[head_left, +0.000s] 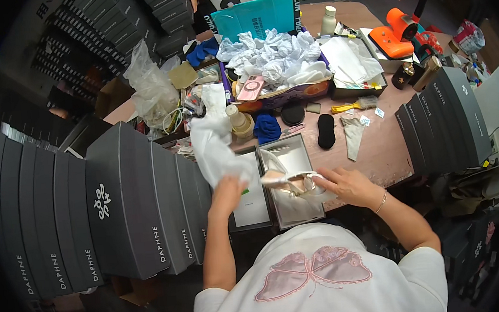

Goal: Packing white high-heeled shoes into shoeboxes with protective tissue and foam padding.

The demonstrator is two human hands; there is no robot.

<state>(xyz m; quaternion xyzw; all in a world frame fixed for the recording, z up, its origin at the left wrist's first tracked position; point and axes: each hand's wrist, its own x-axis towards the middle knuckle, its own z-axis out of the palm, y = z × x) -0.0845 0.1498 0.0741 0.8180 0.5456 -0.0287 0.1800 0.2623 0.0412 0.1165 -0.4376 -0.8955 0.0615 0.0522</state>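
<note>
My left hand (228,196) is closed on a crumpled white sheet (211,147), which looks like tissue paper or thin bag material and is blurred at its lower end. The sheet stretches away from me over a grey box lid (251,210). My right hand (351,188) grips the strap end of a pale cream heeled shoe (283,179) with an open back. That shoe is tilted above an open grey shoebox (308,154). Inside the box, white wrapping and what looks like part of another shoe show, partly covered by the held one.
Stacked grey shoeboxes rise at my left (126,195) and right (443,120). A carton of crumpled white paper (276,51) stands at the back. A yellow-handled brush (348,107), black oval pad (326,131), blue cloth (266,128) and orange device (395,33) occupy the table.
</note>
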